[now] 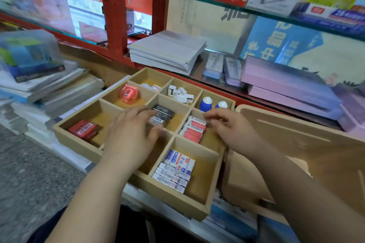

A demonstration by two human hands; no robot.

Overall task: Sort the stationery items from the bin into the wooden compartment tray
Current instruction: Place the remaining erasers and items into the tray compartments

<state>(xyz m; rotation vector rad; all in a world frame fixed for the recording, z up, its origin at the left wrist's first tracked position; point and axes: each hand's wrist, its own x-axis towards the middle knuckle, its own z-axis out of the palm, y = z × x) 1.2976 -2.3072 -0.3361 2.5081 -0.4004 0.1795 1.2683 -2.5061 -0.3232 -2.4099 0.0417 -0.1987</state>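
Our left hand [132,132] lies over the middle compartment of the pale wooden nine-compartment tray [173,201], fingers on the small black rectangular boxes [166,113]; whether that grip pinches one, we cannot tell. Our right hand [229,126] hovers loose and empty above the red-and-white packs [194,130]. These boxes look light, stiff and slick-wrapped, so we'd pinch one across its narrow sides.

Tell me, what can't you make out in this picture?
Head view only:
In the wooden tray, the front-middle compartment: covered by the left hand.
The black boxes: partly under its fingers; gripped or just touched, unclear.
The right hand: fingertips motion-blurred; whether it holds anything, unclear.
The bin: cut off by right edge; contents unseen.
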